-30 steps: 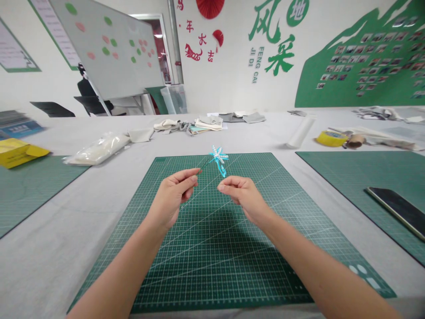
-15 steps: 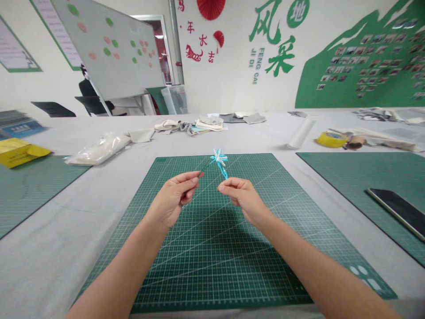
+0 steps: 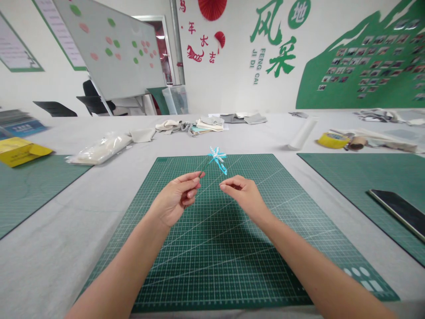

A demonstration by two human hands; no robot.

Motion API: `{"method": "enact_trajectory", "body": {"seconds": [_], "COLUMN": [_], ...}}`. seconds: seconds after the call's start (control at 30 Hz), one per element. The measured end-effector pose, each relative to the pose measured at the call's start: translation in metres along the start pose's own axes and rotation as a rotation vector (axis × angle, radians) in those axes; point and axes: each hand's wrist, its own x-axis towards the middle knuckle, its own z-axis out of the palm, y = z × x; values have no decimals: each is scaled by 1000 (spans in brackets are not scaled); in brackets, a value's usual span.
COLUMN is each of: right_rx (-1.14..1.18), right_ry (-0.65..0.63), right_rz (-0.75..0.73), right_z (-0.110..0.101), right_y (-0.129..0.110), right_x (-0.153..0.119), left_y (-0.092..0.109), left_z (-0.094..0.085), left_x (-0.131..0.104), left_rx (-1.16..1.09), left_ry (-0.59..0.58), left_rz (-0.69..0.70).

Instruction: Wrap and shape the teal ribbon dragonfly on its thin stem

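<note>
A small flower of blue and white beads hangs in the air over the green cutting mat, on a thin dark green stem. My left hand pinches the lower part of that stem between thumb and fingers. One blue petal droops at the flower's lower right. Just below it is my right hand, its thumb and forefinger pressed together and apart from the petal. Whether anything tiny is between those fingertips is too small to tell.
A phone lies on another green mat at the right. Yellow tape and a white roll are behind it. At the left are a plastic bag and a yellow packet. Folded cloths lie farther back.
My right hand has come off the blue petal, which it was touching before, and sits slightly to the right. The flower has tilted a little up and left. My left hand keeps its pinch.
</note>
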Motion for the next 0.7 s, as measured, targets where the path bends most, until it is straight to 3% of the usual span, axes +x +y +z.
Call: {"method": "enact_trajectory", "body": {"seconds": [0.1,0.33,0.47,0.7], "right_rx": [-162,-112,60,448], "right_ry": [53,65,12,27], "right_rz": [-121,-122,-159,-63], "right_z": [-1,4,10,19], "right_y": [3,-1,-6,-8], "right_x": [0,-5,-8,-8], "left_y": [0,-2,-7,-15], "left_z": [-1,1,6,13], "left_x": [0,-3,-4,-5], "left_rx": [2,8,22,21], "left_ry": [-12,-28,-51,-109], "left_rz": [3,-8,-55,-160]}}
